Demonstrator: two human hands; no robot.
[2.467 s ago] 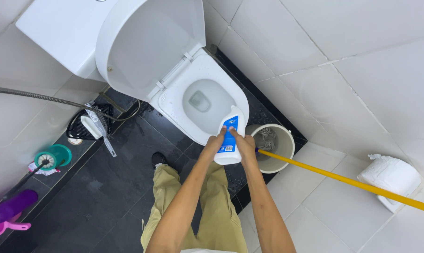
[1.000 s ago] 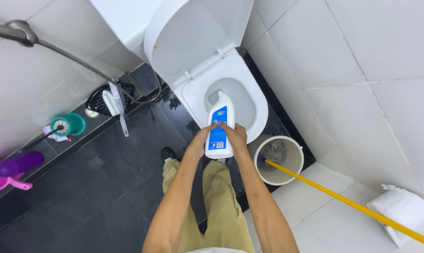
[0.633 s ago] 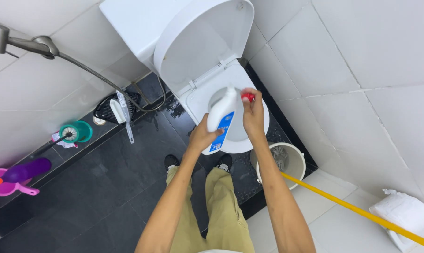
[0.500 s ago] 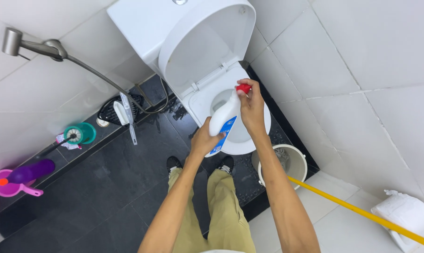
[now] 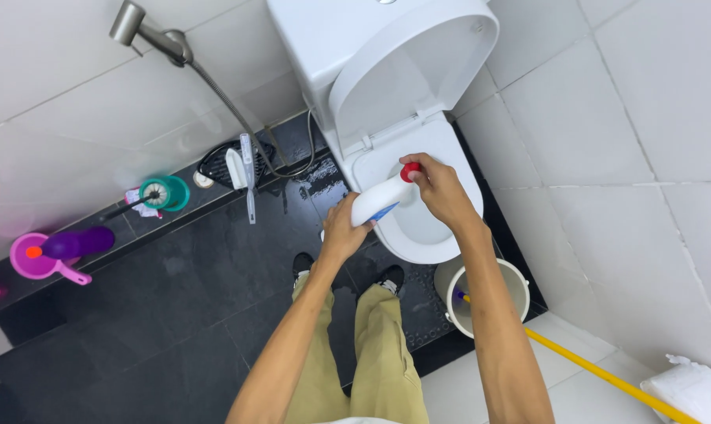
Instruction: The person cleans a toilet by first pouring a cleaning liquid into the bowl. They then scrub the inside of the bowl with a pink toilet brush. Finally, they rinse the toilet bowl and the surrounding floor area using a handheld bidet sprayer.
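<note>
I stand over a white toilet (image 5: pixel 442 157) with its lid raised against the cistern. My left hand (image 5: pixel 344 228) grips the body of a white cleaner bottle (image 5: pixel 375 202) with a blue label, tilted over the bowl. My right hand (image 5: pixel 438 188) pinches the bottle's red cap (image 5: pixel 410 171) at the neck, above the bowl's opening. My legs in khaki trousers and dark shoes show below the bowl on the black floor.
A white bucket (image 5: pixel 487 294) holds a yellow-handled tool (image 5: pixel 607 381) to the right of the bowl. A spray hose (image 5: pixel 214 82) hangs on the tiled wall. A teal brush holder (image 5: pixel 164 192), purple scoop (image 5: pixel 53 253) and white brush (image 5: pixel 241 169) line the left wall. White bag (image 5: pixel 689 389) lower right.
I lifted the bottle from in front of my waist up over the bowl and tilted it. My right hand moved to the red cap, and my view swung left.
</note>
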